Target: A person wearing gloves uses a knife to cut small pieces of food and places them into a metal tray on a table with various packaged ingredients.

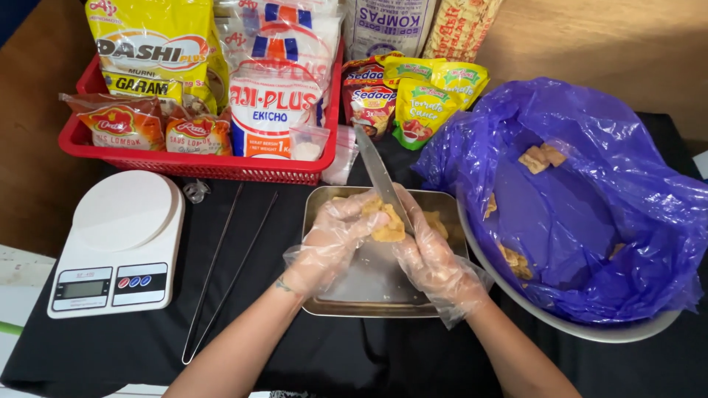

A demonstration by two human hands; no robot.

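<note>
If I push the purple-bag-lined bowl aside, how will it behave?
The bowl overhangs the table edge, so it may tip. It looks light, holding only a few fried pieces. The loose purple bag would likely crumple and shift.

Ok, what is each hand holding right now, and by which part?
The left hand grips a yellow-brown food piece at its left side, over the metal tray. The right hand holds a knife by its handle, hidden in the fist.

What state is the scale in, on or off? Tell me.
Cannot tell for sure. The scale shows a pale grey display with no digits readable at this size, and its round platform is bare.
</note>
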